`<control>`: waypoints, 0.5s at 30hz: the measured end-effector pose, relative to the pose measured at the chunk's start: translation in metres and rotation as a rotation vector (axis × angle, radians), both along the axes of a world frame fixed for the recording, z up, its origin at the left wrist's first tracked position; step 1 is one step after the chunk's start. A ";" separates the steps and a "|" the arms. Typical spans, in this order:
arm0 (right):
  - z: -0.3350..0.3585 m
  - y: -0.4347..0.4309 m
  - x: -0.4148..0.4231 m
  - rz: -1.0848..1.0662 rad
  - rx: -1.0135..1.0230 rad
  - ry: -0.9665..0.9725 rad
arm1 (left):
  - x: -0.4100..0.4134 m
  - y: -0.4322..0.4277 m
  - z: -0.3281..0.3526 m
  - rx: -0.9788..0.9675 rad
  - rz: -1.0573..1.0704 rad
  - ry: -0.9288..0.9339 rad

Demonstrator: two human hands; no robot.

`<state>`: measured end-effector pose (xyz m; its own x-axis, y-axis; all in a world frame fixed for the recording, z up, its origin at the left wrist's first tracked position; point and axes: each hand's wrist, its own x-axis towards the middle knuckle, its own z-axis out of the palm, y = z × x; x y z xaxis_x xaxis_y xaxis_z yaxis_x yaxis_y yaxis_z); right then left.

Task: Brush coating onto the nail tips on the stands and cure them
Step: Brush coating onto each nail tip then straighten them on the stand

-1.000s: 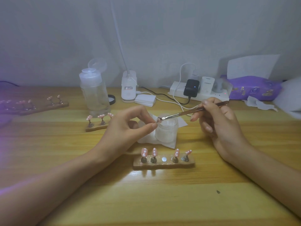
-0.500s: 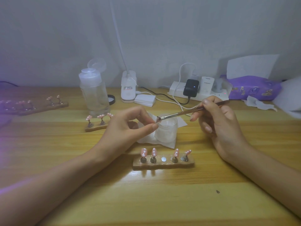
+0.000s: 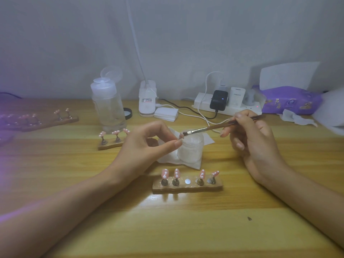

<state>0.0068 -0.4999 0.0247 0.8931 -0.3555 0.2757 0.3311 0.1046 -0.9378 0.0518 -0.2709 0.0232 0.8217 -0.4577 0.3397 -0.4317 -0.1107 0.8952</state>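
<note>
Left hand (image 3: 147, 144) is up over the counter (image 3: 167, 229), thumb and forefinger pinched together on a single nail tip (image 3: 180, 135), right above the near rim of the frosted jar (image 3: 190, 148). Right hand (image 3: 255, 144) has its fingers clamped round the brush (image 3: 214, 127) like a pencil. The handle runs back to the right and the bristles touch the held tip.

Down in front, between the two wrists, sits the near stand (image 3: 188, 187). Four pink tips (image 3: 176, 173) with white dots stand on their pegs, and the middle seat is bare, showing a silver disc. It lies just this side of the jar, apart from both hands.

There's plenty of open wood toward the near edge, with only a small dark speck (image 3: 249, 218) on the right. Behind the left hand it's tighter. A second stand (image 3: 109, 145) with three tips sits close to the knuckles, and the clear bottle (image 3: 108, 108) is just behind that, flip cap up. Far left, a long stand (image 3: 46, 122) lies in a violet glow.

The jar rests on a white tissue (image 3: 193, 164). Its inside looks cloudy white, and I can't tell how full it is, nor the bottle's level. Along the back wall are a power strip (image 3: 202, 104) with chargers plugged in and a purple pack (image 3: 292, 101) off to the right.
</note>
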 end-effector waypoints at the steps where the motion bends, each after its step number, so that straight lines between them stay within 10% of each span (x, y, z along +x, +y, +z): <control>1: 0.000 0.000 0.000 0.012 -0.002 -0.020 | 0.000 0.000 0.000 0.002 0.001 -0.002; 15: 0.000 0.001 -0.001 0.010 -0.059 0.017 | 0.001 0.001 0.000 0.012 0.002 -0.004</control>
